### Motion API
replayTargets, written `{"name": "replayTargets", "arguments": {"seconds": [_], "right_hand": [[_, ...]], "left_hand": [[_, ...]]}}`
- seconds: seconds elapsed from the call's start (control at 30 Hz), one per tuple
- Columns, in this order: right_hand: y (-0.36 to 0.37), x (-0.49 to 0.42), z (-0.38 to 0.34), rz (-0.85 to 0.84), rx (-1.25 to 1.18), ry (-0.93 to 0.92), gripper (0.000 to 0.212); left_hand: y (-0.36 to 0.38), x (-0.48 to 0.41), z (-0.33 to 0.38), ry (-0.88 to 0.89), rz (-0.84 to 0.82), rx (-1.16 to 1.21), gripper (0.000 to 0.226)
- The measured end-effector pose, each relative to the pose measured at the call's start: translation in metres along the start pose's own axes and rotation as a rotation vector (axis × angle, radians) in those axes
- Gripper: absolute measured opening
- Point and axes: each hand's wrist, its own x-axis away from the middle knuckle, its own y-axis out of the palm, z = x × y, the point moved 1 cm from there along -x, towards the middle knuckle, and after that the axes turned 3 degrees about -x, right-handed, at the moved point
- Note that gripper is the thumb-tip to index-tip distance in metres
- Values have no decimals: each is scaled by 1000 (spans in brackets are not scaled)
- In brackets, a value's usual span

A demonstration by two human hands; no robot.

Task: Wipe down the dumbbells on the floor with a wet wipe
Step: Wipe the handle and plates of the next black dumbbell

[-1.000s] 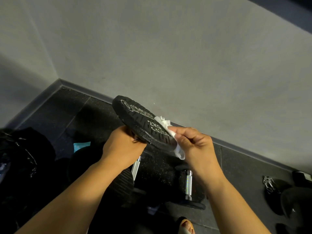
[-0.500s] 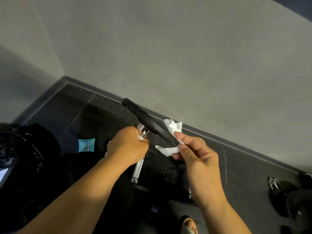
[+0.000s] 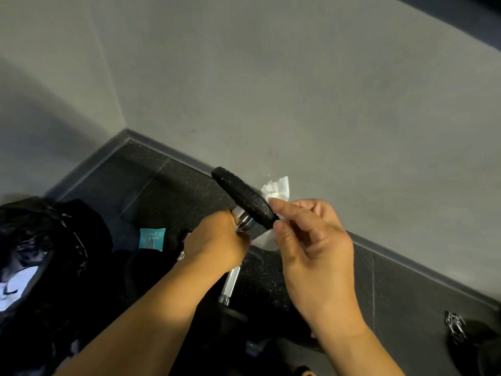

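Left hand is wrapped tight round the dumbbell just under its upper plate. It holds the dumbbell up off the floor, tilted, with the plate edge-on to the camera and near the wall. Right hand has thumb and forefinger closed on the wipe, pinching it over the plate's lower rim. One white corner sticks up behind the plate and another flap hangs below the thumb. The other fingers are loosely curled and hold nothing. A chrome bar runs down from under the left hand to a dark disc in the shadow. It looks like the same dumbbell's shaft, though the fist hides the join.

The step in hand seems to be wiping round the rim. The likeliest slip is in the left hand, since the whole weight hangs from one fist. If moisture from the wipe reaches the chrome, the bar could turn or slide and the dumbbell could drop to the floor. Only a small pinch holds the wipe, so the rough rim may drag it out of the fingers or tear it. With so little of it on the rubber, stretches of rim and both faces could be missed. A teal packet and a black bag lie on the floor to the left, apart from the hands.
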Motion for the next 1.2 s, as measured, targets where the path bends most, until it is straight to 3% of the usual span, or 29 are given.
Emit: {"name": "replayTargets", "arguments": {"seconds": [0.2, 0.27, 0.43, 0.5, 0.63, 0.7, 0.8, 0.83, 0.93, 1.03, 1.1, 1.2], "right_hand": [[26, -25, -19, -84, 184, -203, 26], [34, -37, -21, -117, 326, -285, 23], [49, -53, -20, -297, 713, -356, 19], [48, -52, -20, -261, 783, -388, 19], [34, -34, -16, -161, 793, -416, 20], [26, -21, -12, -100, 728, -414, 15], [17, -5, 1, -85, 457, -221, 33], [14, -1, 7, -87, 350, -148, 37], [6, 7, 15, -20, 182, -89, 37], [-3, 11, 15, 99, 310, -249, 27], [-8, 13, 22, 182, 419, -354, 32], [-12, 11, 30, 225, 395, -364, 34]], "left_hand": [[-7, 7, 8, -14, -64, -131, 10], [-5, 12, 9, 15, -101, -163, 21], [9, 7, 7, 123, -85, -230, 2], [8, 7, 7, 75, -121, -231, 20], [2, 10, 9, 80, -126, -157, 22], [2, 11, 6, 77, -115, 64, 11], [4, 9, 5, 90, -103, 213, 49], [7, 8, 5, 93, -111, 212, 47], [11, 3, 7, 12, -117, 206, 11], [14, 1, 6, -39, -177, 417, 11], [13, 1, 4, -66, -217, 526, 16], [12, 1, 6, -107, -273, 610, 17]]}}
